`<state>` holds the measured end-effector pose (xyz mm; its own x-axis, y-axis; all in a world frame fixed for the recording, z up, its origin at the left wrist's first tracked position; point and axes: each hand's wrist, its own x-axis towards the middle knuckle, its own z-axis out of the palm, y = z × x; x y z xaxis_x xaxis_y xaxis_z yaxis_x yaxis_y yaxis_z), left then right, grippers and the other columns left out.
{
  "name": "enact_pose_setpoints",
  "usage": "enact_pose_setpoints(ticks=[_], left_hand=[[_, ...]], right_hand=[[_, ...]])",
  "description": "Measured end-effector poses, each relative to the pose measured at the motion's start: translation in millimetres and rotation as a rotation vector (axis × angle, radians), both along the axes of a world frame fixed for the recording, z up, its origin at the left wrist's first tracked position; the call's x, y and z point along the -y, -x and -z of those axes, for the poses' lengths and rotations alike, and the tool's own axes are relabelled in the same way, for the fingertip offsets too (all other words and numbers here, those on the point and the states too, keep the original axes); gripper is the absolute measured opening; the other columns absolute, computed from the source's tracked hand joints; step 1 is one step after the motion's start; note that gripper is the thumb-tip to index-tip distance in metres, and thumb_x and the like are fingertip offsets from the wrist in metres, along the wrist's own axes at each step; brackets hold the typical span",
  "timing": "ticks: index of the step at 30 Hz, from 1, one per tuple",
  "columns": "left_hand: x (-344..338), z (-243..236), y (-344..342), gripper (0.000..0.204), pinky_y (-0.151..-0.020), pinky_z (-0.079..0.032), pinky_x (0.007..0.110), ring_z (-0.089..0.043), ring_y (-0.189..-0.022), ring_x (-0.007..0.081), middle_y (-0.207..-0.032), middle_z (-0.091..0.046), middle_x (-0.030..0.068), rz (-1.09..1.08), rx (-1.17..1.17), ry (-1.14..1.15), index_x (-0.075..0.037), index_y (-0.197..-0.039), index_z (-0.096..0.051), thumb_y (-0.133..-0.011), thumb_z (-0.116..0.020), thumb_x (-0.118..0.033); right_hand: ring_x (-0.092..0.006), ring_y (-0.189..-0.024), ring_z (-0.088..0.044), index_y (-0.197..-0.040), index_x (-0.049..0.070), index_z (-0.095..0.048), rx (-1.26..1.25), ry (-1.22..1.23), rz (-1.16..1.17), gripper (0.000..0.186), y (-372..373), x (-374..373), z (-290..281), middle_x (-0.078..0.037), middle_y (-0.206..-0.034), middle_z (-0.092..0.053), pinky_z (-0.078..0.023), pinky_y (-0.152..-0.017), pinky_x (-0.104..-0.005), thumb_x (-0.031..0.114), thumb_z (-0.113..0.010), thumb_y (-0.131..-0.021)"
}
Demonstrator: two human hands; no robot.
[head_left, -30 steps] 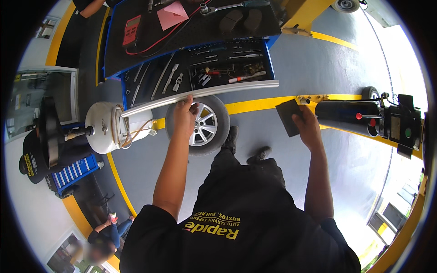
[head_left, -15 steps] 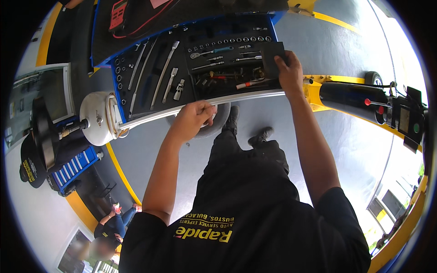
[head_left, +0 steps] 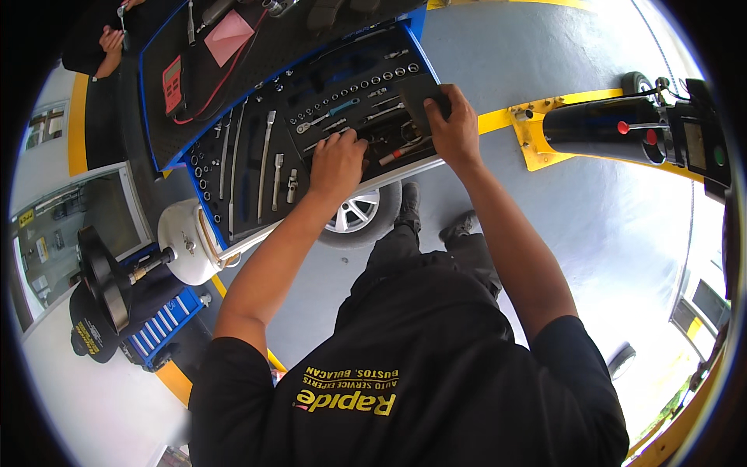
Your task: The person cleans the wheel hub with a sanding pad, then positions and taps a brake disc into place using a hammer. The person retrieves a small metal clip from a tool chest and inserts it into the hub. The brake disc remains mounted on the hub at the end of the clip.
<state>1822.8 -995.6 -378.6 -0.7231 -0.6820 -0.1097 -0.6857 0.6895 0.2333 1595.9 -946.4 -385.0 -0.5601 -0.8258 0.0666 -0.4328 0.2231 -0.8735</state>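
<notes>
The blue tool drawer (head_left: 280,226) is pulled out in front of me, its dark foam tray holding chrome tools. My right hand (head_left: 457,128) grips a black flap of foam (head_left: 424,101) at the drawer's right side, thumb on top, and the flap is lifted. Beneath it shows a recess (head_left: 401,131) with loose small tools, including one with a red-and-white handle (head_left: 401,152). My left hand (head_left: 336,167) lies over the recess's left edge, fingers bent and apart, their tips partly hidden; nothing shows in it. A teal-handled ratchet (head_left: 331,113) and a row of sockets (head_left: 362,87) lie beyond it.
Long bars (head_left: 267,156) fill the drawer's left half. Atop the cabinet are a red meter (head_left: 173,87) and pink paper (head_left: 229,36). A white tank (head_left: 187,241) stands left, a yellow lift base (head_left: 537,140) right. Another person's hand (head_left: 111,39) is at upper left.
My left hand has moved from in front of the drawer's edge up over the recess. My right hand still holds the foam flap. The view has shifted, and the other person's hands have come in.
</notes>
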Motion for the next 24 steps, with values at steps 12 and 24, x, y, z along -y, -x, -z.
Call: enact_pose_setpoints(ticks=[12, 24], left_hand=[[-0.9, -16.7, -44.4, 0.026, -0.091, -0.055, 0.029, -0.070, -0.098, 0.0151, -0.110, -0.073, 0.0107, -0.739, -0.995, -1.135, -0.003, -0.124, -0.063, -0.102, -0.063, -0.017], [-8.7, -46.7, -56.6, 0.034, -0.094, -0.057, 0.030, -0.070, -0.100, 0.0174, -0.114, -0.072, 0.0119, -0.748, -1.192, -1.414, 0.000, -0.131, -0.063, -0.098, -0.064, -0.007]], right_hand=[[-0.0411, -0.105, -0.067, -0.122, 0.002, -0.065, 0.096, -0.078, -0.209, 0.037, -3.5, 7.6, -22.2, -0.023, -0.110, -0.071, -0.052, -0.091, -0.0447, 0.020, -0.070, -0.091], [-0.0376, -0.108, -0.067, -0.128, 0.006, -0.067, -0.477, -0.146, -0.820, 0.039, -47.8, 23.5, -20.4, -0.016, -0.115, -0.071, -0.049, -0.100, -0.0451, 0.015, -0.071, -0.090]])
